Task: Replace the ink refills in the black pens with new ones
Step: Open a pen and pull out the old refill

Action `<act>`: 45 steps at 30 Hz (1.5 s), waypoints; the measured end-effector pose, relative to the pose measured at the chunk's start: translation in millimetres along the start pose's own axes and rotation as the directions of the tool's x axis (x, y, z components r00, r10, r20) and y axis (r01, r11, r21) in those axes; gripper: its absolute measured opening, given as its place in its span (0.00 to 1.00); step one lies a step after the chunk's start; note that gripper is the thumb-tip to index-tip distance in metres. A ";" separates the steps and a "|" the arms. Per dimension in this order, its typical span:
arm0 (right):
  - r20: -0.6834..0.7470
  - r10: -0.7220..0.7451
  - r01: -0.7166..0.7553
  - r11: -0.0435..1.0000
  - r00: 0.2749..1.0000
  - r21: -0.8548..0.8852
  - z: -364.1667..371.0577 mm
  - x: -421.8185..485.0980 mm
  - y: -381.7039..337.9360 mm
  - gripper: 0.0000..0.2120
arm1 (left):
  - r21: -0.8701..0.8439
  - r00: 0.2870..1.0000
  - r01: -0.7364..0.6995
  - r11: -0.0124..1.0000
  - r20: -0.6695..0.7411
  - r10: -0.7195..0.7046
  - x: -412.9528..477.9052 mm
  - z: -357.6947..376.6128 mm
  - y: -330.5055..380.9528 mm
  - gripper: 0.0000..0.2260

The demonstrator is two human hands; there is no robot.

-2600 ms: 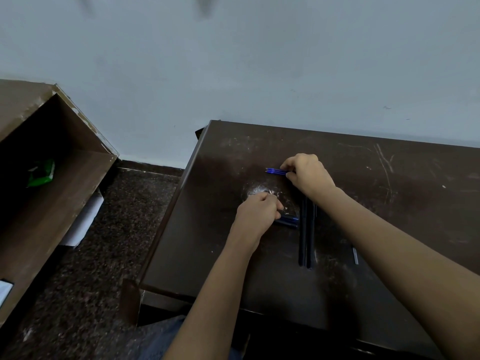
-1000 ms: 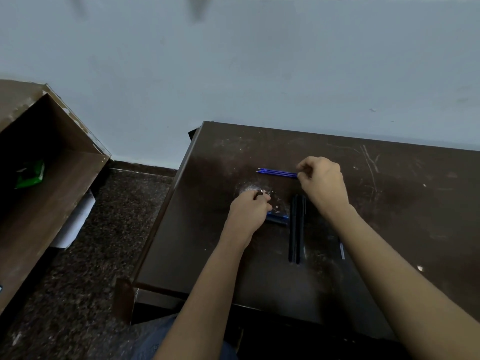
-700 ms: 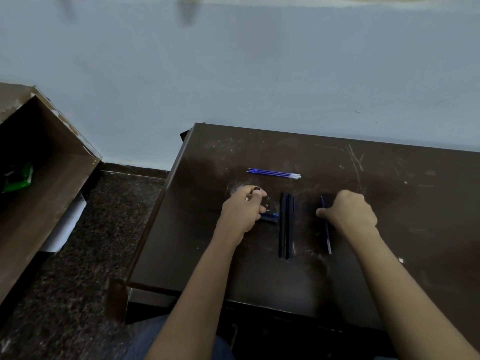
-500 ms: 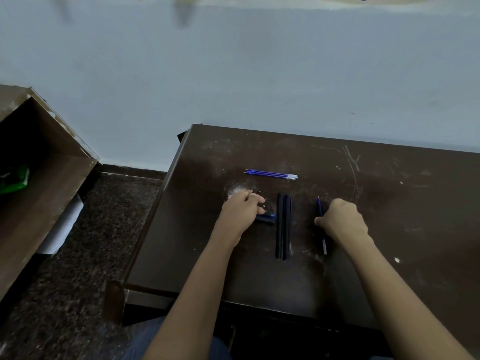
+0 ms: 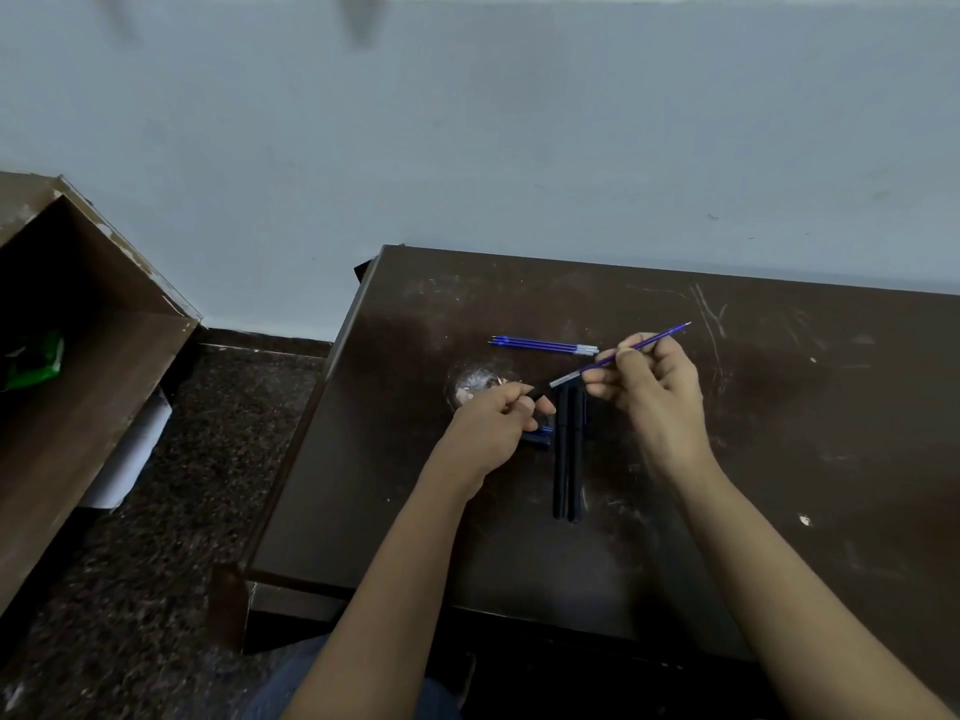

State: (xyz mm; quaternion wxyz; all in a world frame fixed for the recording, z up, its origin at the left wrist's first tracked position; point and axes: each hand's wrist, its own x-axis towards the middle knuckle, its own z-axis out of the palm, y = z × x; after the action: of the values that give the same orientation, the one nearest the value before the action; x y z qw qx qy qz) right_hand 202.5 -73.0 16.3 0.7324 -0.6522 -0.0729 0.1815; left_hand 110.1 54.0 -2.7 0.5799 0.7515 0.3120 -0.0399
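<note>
My right hand (image 5: 649, 387) pinches a blue ink refill (image 5: 660, 339) above the dark table (image 5: 779, 459), its pale end pointing down-left. My left hand (image 5: 493, 423) grips a black pen barrel (image 5: 537, 393), of which only the open end shows beside the refill's end. Two black pens (image 5: 567, 459) lie side by side on the table between my hands. A pair of blue refills (image 5: 543, 345) lies farther back. A blue pen piece (image 5: 540, 436) sits under my left hand.
A whitish scuff (image 5: 475, 381) marks the table beside my left hand. The table's left edge drops to a speckled floor (image 5: 171, 511). A brown open cabinet (image 5: 78, 381) stands at the left with a green packet (image 5: 34, 358) inside. The wall runs behind.
My right hand left the back refills, dropped to a single refill at the right of the pens, then lifted it toward my left hand, which rose slightly with the barrel.
</note>
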 end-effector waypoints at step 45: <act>0.068 0.080 -0.083 0.996 0.994 0.037 7.9 13.5 23.3 0.07 | 0.031 0.990 -0.039 0.999 -0.134 0.042 -2.8 -7.6 4.6 0.11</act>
State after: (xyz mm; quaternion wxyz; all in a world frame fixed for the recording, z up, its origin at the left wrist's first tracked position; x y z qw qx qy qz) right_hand 208.3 -58.8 -7.2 0.7344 -0.6336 -0.0670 0.2342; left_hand 107.9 59.0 4.9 0.5476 0.7667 0.3346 0.0185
